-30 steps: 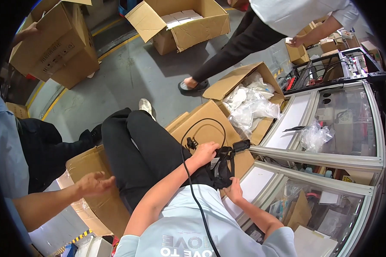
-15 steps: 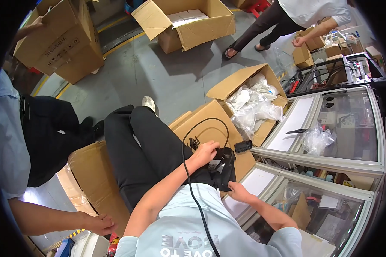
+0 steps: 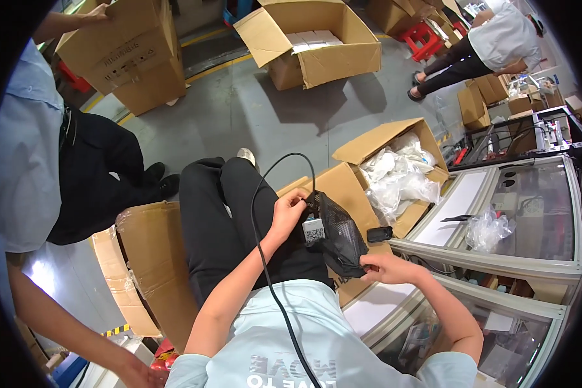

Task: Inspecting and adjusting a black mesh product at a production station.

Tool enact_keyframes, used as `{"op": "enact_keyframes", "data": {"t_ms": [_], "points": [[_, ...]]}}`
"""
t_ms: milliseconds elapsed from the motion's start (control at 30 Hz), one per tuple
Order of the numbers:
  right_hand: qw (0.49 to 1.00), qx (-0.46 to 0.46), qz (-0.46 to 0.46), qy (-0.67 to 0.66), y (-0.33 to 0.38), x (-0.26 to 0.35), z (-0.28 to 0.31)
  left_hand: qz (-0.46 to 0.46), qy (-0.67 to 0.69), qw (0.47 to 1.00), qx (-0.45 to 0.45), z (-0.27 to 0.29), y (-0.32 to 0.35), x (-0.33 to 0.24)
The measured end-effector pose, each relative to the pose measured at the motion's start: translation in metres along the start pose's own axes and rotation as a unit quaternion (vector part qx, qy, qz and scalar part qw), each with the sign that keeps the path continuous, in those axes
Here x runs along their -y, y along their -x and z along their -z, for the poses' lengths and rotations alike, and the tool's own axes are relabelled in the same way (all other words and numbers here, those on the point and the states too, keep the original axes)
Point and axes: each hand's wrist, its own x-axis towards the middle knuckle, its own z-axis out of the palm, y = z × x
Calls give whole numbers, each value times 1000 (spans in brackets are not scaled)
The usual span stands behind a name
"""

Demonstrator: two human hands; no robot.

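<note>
A black mesh bag (image 3: 340, 233) is stretched between my hands above my lap. My left hand (image 3: 290, 210) is closed, pinching the bag's upper left edge. My right hand (image 3: 385, 266) is closed too and grips its lower right corner between thumb and fingers. At the bag's left side shows a small white piece with a printed square code (image 3: 313, 229); how it is attached I cannot tell. A black cable (image 3: 255, 220) rises beside my left hand, loops over and runs down across my shirt. Near my right hand, a small black object (image 3: 379, 233) lies on a cardboard box (image 3: 349, 187).
An open carton of clear plastic bags (image 3: 401, 171) stands beyond the cardboard. Metal-framed clear-topped cabinets (image 3: 491, 249) line the right side. Another carton (image 3: 343, 68) holds white boxes. On the left stands a person in a light blue shirt (image 3: 29, 155); another person (image 3: 504, 42) is at the far right.
My hands have moved apart, spreading the bag out, and the white coded piece now shows clearly. The cable loop has shifted left. The person at the far right has moved away and turned.
</note>
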Motion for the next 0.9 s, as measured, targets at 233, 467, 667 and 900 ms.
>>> {"op": "enact_keyframes", "data": {"t_ms": [233,467,667,900], "points": [[998,-52,25,-28,-2,12,37,-50,33,995,-75,13,-6,-19],[960,-250,81,-91,14,25,66,-102,68,983,-135,19,0,-67],[895,-385,191,-116,42,65,81,-130,83,977,-147,15,9,-108],[813,-533,224,-71,51,42,77,-192,23,971,-140,-9,14,-113]]}}
